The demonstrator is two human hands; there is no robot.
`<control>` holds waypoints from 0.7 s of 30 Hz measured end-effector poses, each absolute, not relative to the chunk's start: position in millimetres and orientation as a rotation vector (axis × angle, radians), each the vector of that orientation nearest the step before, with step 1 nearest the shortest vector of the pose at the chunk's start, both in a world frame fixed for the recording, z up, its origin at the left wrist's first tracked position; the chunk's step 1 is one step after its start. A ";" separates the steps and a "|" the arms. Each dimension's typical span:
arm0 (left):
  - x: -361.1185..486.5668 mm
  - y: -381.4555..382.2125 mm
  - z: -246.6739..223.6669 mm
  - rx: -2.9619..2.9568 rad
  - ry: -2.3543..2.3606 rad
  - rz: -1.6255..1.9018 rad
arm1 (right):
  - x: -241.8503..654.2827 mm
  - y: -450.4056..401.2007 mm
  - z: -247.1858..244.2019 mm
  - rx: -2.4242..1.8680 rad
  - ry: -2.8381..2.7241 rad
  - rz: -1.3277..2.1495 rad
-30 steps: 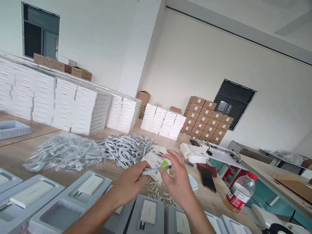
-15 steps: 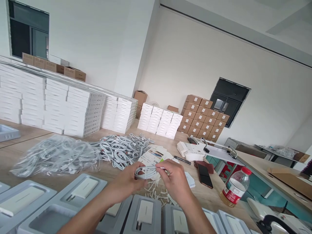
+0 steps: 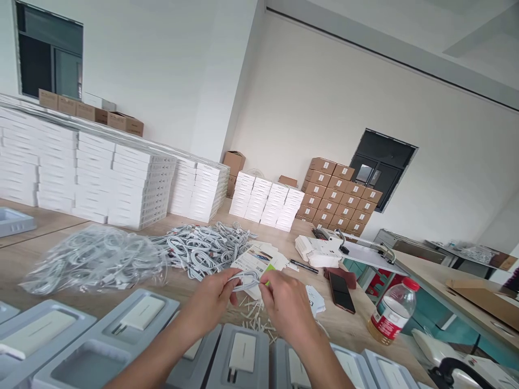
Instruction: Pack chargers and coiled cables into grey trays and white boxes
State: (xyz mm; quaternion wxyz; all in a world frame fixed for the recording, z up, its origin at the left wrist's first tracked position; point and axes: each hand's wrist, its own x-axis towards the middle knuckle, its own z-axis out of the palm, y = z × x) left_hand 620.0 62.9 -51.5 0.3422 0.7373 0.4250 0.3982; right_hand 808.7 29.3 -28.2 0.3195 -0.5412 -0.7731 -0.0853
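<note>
The left hand and right hand both grip one coiled cable on the near side of the cable pile — chargers already seated in trays, piled cables outside them.

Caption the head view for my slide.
Two hands hold a coiled cable above a table with trays, a cable pile and a bottle.

Looped cable: the right grip is hiding the part it is pinching.
Grey trays: nearer than the cable pile, the lower edge is cropping several.
White box stacks: left of the pile, the frame is cutting them off.
Carton labels: beyond the pile, print is blurring.
</note>
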 end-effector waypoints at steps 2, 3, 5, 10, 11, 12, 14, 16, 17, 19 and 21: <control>620.3 63.2 -54.2 2.032 1.174 1.063 | 806.1 28.7 -29.0 -1.432 -1.960 0.042; 620.5 63.2 -55.7 2.065 1.187 1.071 | 805.0 28.9 -29.6 -1.405 -1.909 0.164; 621.6 62.5 -58.2 2.098 1.183 1.074 | 802.7 30.5 -31.8 -1.306 -1.802 0.363; 626.5 56.8 -57.0 2.063 1.104 1.070 | 793.7 35.7 -40.6 -1.068 -1.576 0.681; 627.2 55.7 -55.8 2.029 1.083 1.079 | 791.4 36.1 -42.3 -1.038 -1.542 0.732; 627.7 54.8 -54.4 1.988 1.062 1.090 | 789.2 36.3 -43.7 -1.010 -1.512 0.788; 628.1 54.1 -52.2 1.902 1.017 1.126 | 785.4 36.2 -45.6 -0.958 -1.455 0.917; 627.9 54.9 -51.2 1.807 0.960 1.155 | 783.9 36.3 -46.2 -0.943 -1.424 1.009; 627.6 55.8 -51.2 1.761 0.932 1.163 | 784.4 36.6 -46.0 -0.965 -1.432 1.008; 626.6 58.2 -52.0 1.695 0.900 1.177 | 787.7 37.8 -44.7 -1.061 -1.474 0.866; 625.2 60.1 -53.0 1.683 0.903 1.183 | 793.6 38.7 -42.1 -1.153 -1.502 0.645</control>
